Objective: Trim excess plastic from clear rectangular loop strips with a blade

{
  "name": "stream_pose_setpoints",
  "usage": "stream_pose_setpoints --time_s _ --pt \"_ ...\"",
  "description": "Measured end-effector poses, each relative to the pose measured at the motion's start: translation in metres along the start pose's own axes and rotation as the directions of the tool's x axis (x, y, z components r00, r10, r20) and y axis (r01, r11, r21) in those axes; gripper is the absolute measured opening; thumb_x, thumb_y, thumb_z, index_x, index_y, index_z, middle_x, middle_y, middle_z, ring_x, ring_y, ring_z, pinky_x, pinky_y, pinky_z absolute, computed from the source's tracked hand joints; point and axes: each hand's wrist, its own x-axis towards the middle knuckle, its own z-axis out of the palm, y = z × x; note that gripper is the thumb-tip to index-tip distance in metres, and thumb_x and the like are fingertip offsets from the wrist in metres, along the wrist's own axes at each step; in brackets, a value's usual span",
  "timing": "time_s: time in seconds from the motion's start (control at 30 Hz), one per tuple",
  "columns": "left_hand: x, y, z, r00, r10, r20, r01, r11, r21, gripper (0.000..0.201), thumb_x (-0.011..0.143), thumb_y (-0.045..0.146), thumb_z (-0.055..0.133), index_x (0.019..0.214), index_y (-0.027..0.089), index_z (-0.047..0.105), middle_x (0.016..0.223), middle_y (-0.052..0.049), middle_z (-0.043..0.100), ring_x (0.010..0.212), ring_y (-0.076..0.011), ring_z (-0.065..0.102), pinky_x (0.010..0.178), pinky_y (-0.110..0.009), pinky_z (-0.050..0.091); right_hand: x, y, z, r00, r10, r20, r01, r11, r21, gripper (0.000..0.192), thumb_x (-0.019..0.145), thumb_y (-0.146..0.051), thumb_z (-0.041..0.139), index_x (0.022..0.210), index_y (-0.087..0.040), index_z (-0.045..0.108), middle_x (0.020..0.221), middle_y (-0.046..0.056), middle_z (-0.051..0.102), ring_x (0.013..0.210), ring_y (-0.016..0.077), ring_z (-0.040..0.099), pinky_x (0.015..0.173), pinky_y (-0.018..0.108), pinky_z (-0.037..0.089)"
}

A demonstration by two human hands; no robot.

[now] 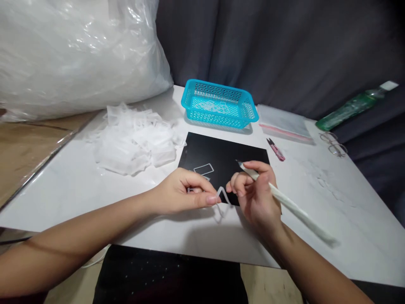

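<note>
My left hand [198,192] pinches a thin white frame [224,196] between thumb and fingertips, above the front edge of a black mat [221,150]. In my right hand [257,188] is a long white stick [297,211] with a thin dark pointed tip; whether it is a knife or another tool I cannot tell. The stick slants down to the right and its tip points away from the white frame. My right fingertips are near that frame. More thin rectangular frames [204,169] lie on the mat, partly hidden behind my left hand.
A blue basket [218,119] with small white frames stands behind the mat. Left of it are a heap of white pieces [136,141] and a big plastic bag [79,55]. Pink thread snips [276,150], clear bags [283,122], glasses [333,144] and a green bottle [351,107] lie right.
</note>
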Motion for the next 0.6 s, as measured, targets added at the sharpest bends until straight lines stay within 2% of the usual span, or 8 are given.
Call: stream_pose_setpoints --time_s 0.07,0.13,0.17,0.3,0.43,0.5,0.6 --pt "-0.001 0.0 0.0 0.999 0.018 0.029 -0.019 0.999 0.035 0.027 0.082 0.035 0.068 0.077 0.01 0.074 0.048 0.001 0.053 0.042 -0.0057 0.038 0.039 -0.017 0.028 -0.004 0.0 0.0 0.997 -0.024 0.066 0.033 0.991 -0.127 0.014 0.095 -0.039 0.053 0.102 -0.029 0.058 0.084 0.0 0.064 0.073 0.0141 0.062 0.071 0.032 0.054" --pt "-0.001 0.0 0.0 0.997 0.047 0.062 -0.051 0.997 0.049 0.026 0.084 0.034 0.067 0.078 0.01 0.073 0.05 0.001 0.053 0.043 -0.0058 0.037 0.04 -0.017 0.028 -0.009 -0.002 0.002 0.985 0.01 0.173 0.026 0.978 -0.209 0.009 0.089 -0.029 0.063 0.093 -0.026 0.056 0.109 0.004 0.065 0.089 0.0163 0.065 0.078 0.033 0.055" --pt "-0.001 0.0 -0.001 0.994 0.066 0.082 -0.07 0.996 0.053 0.026 0.085 0.033 0.066 0.078 0.009 0.072 0.052 0.001 0.054 0.044 -0.0061 0.038 0.041 -0.017 0.029 -0.011 -0.002 0.003 0.976 0.018 0.218 0.033 0.973 -0.229 0.013 0.087 -0.024 0.066 0.088 -0.025 0.054 0.113 0.004 0.064 0.091 0.0163 0.065 0.079 0.033 0.055" --pt "-0.001 0.002 -0.003 0.979 0.142 0.144 -0.156 0.983 0.092 0.023 0.089 0.029 0.061 0.079 0.01 0.07 0.059 -0.001 0.059 0.049 -0.0071 0.045 0.045 -0.017 0.035 -0.013 -0.003 0.005 0.953 -0.094 0.287 0.175 0.947 -0.269 0.025 0.084 -0.009 0.065 0.076 -0.023 0.045 0.099 0.002 0.067 0.08 0.0133 0.065 0.07 0.028 0.055" --pt "-0.002 0.004 -0.006 0.965 0.213 0.156 -0.237 0.959 0.153 0.029 0.094 0.033 0.055 0.079 0.012 0.067 0.06 -0.001 0.058 0.051 -0.0075 0.047 0.047 -0.018 0.035 -0.01 -0.003 0.003 0.91 -0.253 0.327 0.358 0.878 -0.318 0.03 0.081 -0.005 0.065 0.072 -0.022 0.043 0.088 0.002 0.067 0.077 0.0158 0.064 0.064 0.03 0.052" --pt "-0.003 0.004 -0.007 0.952 0.257 0.167 -0.283 0.946 0.157 0.031 0.091 0.039 0.059 0.078 0.013 0.067 0.055 0.002 0.051 0.047 -0.007 0.041 0.045 -0.018 0.031 -0.009 -0.004 0.003 0.887 -0.3 0.352 0.414 0.854 -0.315 0.03 0.08 -0.004 0.065 0.071 -0.023 0.043 0.087 0.003 0.067 0.076 0.0167 0.065 0.064 0.031 0.052" --pt "-0.003 0.002 -0.008 0.932 0.323 0.166 -0.348 0.924 0.155 0.027 0.078 0.04 0.075 0.078 0.014 0.066 0.051 0.008 0.033 0.044 -0.006 0.029 0.041 -0.02 0.023 -0.01 -0.007 0.005 0.874 -0.322 0.364 0.435 0.853 -0.29 0.032 0.079 -0.003 0.066 0.069 -0.023 0.043 0.087 0.003 0.067 0.076 0.0171 0.066 0.062 0.032 0.053"
